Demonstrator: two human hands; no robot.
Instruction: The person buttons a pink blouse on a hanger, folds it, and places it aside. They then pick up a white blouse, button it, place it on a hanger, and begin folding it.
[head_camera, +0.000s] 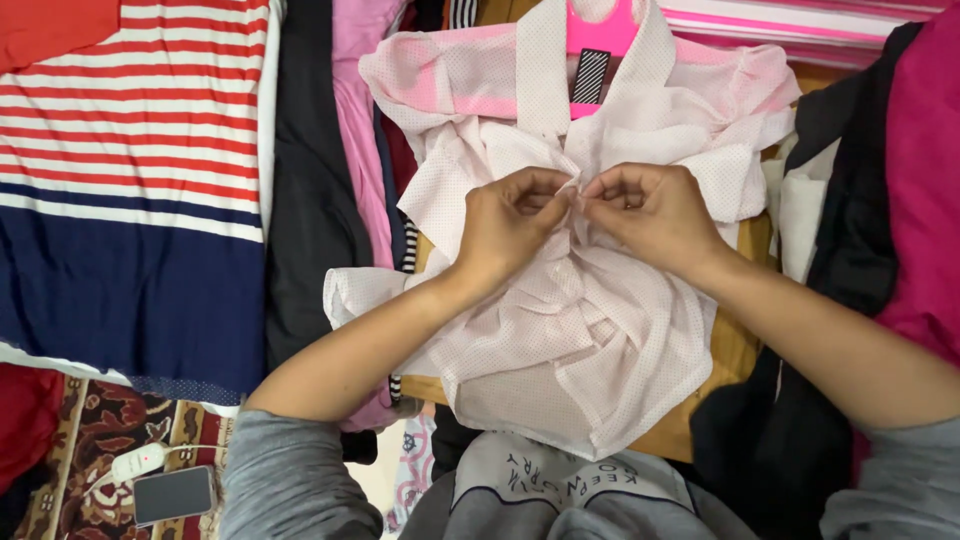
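A white shirt with small pink dots (590, 330) lies spread in front of me on a pink hanger (598, 35). My left hand (510, 225) and my right hand (655, 208) meet at the middle of the shirt's front. Each pinches an edge of the fabric, fingertips nearly touching, just below the collar. Whether a button is between the fingers is hidden. Both sleeves of the shirt are bunched to the sides.
A red, white and navy striped garment (130, 180) lies at the left, beside dark (310, 200) and pink clothes (355, 100). A magenta garment (925, 180) and black cloth (780, 440) are at the right. A phone (173, 494) and white charger (138, 462) rest on a patterned rug.
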